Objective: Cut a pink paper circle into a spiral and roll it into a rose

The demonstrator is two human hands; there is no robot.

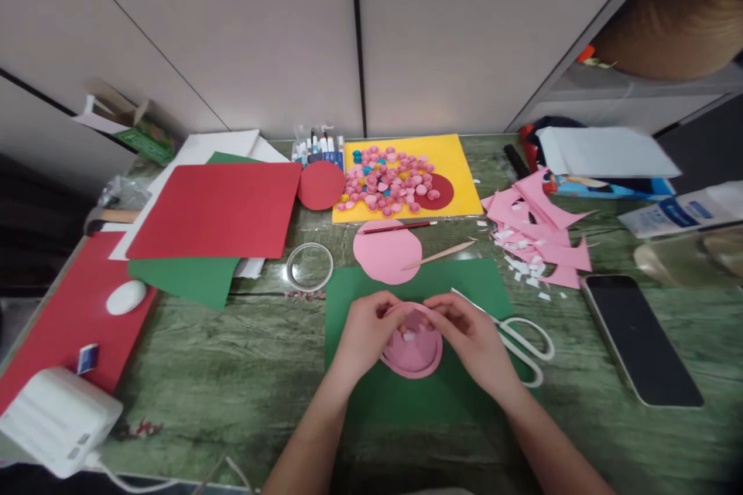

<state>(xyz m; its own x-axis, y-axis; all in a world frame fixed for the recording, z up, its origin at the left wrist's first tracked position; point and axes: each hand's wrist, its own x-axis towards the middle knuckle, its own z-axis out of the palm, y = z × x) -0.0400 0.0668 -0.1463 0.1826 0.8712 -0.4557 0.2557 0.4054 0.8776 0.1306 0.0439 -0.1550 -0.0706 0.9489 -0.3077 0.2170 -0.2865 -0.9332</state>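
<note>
A round pink paper piece with a raised rim (412, 360) is held between both hands above a green sheet (487, 286). My left hand (368, 332) pinches its upper left edge, and my right hand (470, 332) pinches the upper right edge. A small white bit shows inside the pink round. White-handled scissors (531, 336) lie just right of my right hand, their blades partly hidden behind it. Beyond the hands sits a flat pink paper shape (383, 251) with a dark red pencil (400, 227) and a pointed wooden stick (444, 254) resting on it.
Pink, blue and yellow paper pieces cover a yellow sheet (461, 170) at the back. Red sheets (214, 209), a tape roll (309, 267) and a white power adapter (61, 418) are to the left. Pink scraps (537, 224) and a phone (641, 340) lie right.
</note>
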